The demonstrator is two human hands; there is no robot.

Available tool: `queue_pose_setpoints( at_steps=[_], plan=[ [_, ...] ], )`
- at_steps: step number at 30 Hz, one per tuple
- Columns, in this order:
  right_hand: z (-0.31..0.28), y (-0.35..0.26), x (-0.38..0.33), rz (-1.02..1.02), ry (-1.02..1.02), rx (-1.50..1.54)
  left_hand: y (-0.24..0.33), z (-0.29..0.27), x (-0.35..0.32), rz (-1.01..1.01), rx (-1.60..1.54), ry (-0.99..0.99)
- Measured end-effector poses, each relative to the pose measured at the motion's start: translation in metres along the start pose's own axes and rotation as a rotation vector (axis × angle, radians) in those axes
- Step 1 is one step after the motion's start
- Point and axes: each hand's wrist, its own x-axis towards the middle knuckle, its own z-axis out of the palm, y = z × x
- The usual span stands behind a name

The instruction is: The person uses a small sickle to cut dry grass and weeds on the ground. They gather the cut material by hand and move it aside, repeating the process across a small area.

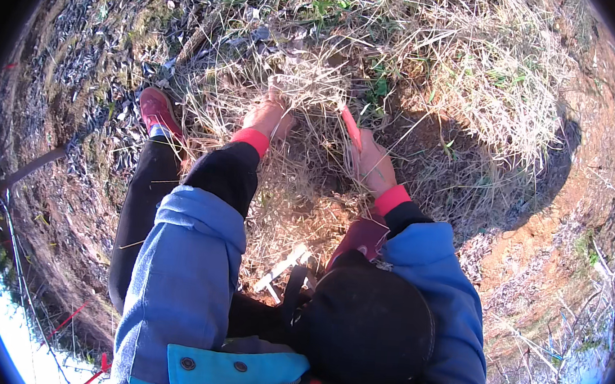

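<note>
Because the far end of the red handle [351,128] goes into the dry grass [315,91], I cannot see what tool is there, and this is the main danger in my judgement. The grass clump lies at 12 o'clock of the view, before the person. The right hand [376,167], at 2 o'clock, has its fingers clamped around the handle, which points from it toward 11 o'clock. The left hand [266,114], at 11 o'clock, rests among the stalks; whether its fingers are closed on some, I cannot tell.

If the hidden end is sharp, a slip or a too strong pull could bring it to the bare left fingers, since they are near it. Tangled stalks could catch the tool and then release it suddenly. One maroon shoe [360,241], at 4 o'clock, is near below the right hand, so a swing toward the body could perhaps reach this foot.
</note>
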Motion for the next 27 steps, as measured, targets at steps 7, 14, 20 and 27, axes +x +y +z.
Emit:
queue_pose_setpoints(
  at_steps=[7, 14, 20, 27],
  plan=[
    [-0.017, 0.01, 0.068, -0.15, 0.124, -0.057, -0.004, 0.007, -0.021, 0.038, -0.087, 0.273],
    [-0.006, 0.045, -0.028, 0.182, -0.017, -0.173, -0.034, 0.045, -0.05, 0.101, -0.243, 0.342],
    [-0.027, 0.054, -0.172, 0.344, -0.097, -0.196, -0.003, 0.047, -0.119, 0.149, 0.025, -0.117],
    [-0.032, 0.057, -0.199, 0.361, -0.02, -0.159, 0.034, -0.006, -0.128, 0.266, 0.258, -0.118]
  ],
)
